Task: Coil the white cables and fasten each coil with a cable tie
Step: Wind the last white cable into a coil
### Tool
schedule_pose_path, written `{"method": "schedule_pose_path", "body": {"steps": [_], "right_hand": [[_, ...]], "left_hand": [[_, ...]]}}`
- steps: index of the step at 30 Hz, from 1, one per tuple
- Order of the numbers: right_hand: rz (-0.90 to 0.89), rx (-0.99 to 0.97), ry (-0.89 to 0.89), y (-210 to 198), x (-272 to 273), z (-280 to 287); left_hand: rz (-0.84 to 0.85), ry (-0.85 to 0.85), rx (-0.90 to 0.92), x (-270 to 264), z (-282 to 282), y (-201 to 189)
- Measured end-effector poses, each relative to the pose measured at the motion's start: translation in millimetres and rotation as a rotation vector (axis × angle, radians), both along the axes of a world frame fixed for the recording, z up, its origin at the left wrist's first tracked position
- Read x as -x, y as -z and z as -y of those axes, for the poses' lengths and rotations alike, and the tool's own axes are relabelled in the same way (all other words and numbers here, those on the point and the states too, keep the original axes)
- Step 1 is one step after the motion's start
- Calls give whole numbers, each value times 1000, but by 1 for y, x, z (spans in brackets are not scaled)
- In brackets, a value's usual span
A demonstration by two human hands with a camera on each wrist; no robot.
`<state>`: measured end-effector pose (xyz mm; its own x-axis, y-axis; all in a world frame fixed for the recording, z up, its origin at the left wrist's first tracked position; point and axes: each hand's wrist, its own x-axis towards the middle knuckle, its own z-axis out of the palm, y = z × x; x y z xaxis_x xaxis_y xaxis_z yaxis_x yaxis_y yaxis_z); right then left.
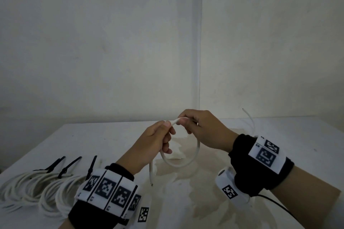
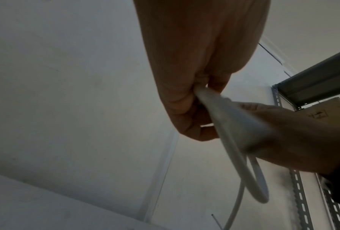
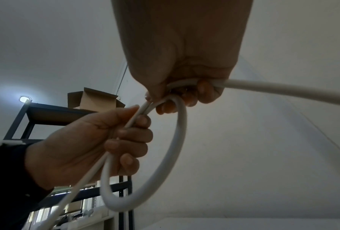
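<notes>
Both hands are raised above the white table (image 1: 186, 201) and hold one white cable (image 1: 193, 158) bent into a single loop. My left hand (image 1: 160, 135) grips the top of the loop, with the short cable end (image 1: 151, 174) hanging below it. My right hand (image 1: 193, 122) pinches the same cable just beside it, and the long free end (image 1: 250, 119) arcs away behind the right wrist. In the right wrist view the loop (image 3: 165, 155) hangs from both hands (image 3: 177, 99). In the left wrist view the cable (image 2: 230, 132) runs out of my left fingers (image 2: 187, 118).
Three coiled white cables (image 1: 37, 189), each fastened with a black cable tie (image 1: 68, 165), lie in a row at the table's front left. A crumpled white scrap (image 1: 176, 152) lies under the loop. Walls stand close behind. Metal shelving (image 3: 37, 118) with a cardboard box stands nearby.
</notes>
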<state>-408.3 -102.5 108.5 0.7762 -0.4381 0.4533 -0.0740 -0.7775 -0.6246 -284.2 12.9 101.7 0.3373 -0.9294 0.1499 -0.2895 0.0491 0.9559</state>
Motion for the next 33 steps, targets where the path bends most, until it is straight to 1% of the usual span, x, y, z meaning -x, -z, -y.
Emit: {"method": "schedule_pose_path", "body": {"steps": [4, 5, 8, 10, 14, 18, 19, 21, 23, 26, 28, 33], "right_hand": [[58, -60, 68, 0, 6, 3], [58, -76, 72, 1, 7, 2], [52, -123, 71, 3, 10, -2], [14, -102, 57, 2, 13, -5], [-53, -13, 60, -2, 24, -4], [-102, -94, 88, -8, 29, -2], [-117, -86, 73, -9, 30, -3], [-145, 10, 52, -8, 30, -7], [-124, 56, 58, -10, 33, -9], [-67, -30, 60, -12, 36, -7], [-49, -88, 47, -12, 38, -6], [-23, -161, 29, -19, 44, -10]], "left_hand": [[27, -26, 19, -4, -4, 1], [72, -35, 16, -4, -4, 2], [276, -80, 7, 0, 1, 4], [363, -91, 12, 2, 3, 4], [442, -32, 8, 6, 3, 3], [395, -2, 23, 11, 5, 5], [388, 9, 27, 13, 5, 4], [382, 31, 37, 17, 6, 2], [314, 40, 51, 21, 5, -1], [140, 65, 50, 22, 2, -4], [103, 73, 32, 21, 0, -5], [46, 87, 11, 25, -3, -7]]}}
